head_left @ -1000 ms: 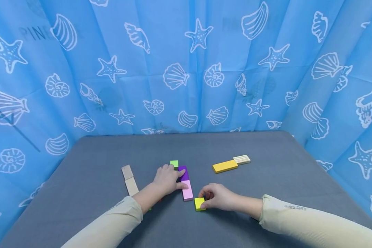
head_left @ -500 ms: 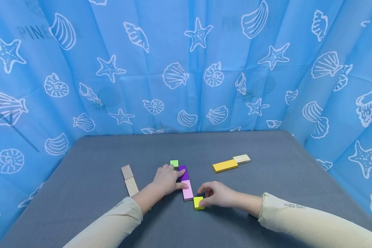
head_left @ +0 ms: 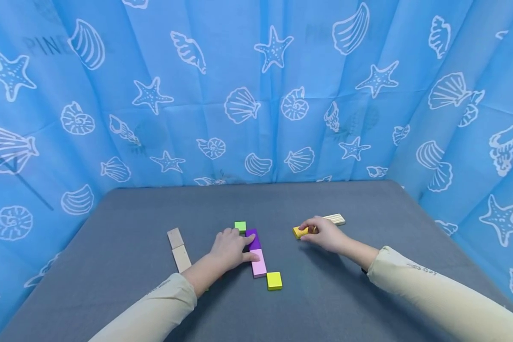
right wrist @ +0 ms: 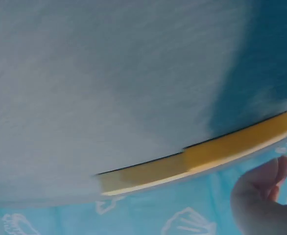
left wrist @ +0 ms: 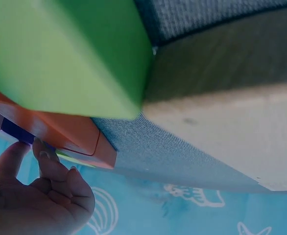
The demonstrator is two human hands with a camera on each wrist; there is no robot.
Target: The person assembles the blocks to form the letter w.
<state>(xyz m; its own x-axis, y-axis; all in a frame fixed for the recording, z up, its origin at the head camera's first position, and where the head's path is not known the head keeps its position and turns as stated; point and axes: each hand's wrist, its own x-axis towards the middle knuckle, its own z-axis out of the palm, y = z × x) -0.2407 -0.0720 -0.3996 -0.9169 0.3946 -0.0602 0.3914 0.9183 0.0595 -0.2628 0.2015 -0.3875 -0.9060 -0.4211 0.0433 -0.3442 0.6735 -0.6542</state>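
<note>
My left hand rests beside a joined row of blocks, its index fingertip touching the purple block and its thumb on the pink block. A small light green block sits at the row's far end, a yellow square block at the near corner. Over the yellow-orange block hovers my right hand, thumb and fingers spread apart and partly hiding it. In the right wrist view that yellow-orange block lies flat, with the fingertips close by. A ribbed pale block adjoins it.
Two plain wooden blocks lie end to end left of my left hand. The left wrist view shows a green block and an orange block, mostly hidden by my left arm in the head view. A blue shell-print curtain stands behind the grey table.
My right hand has let go of the yellow square block, now set by the pink block's near corner, and moved up and right to the yellow-orange block. My left hand stays put.
</note>
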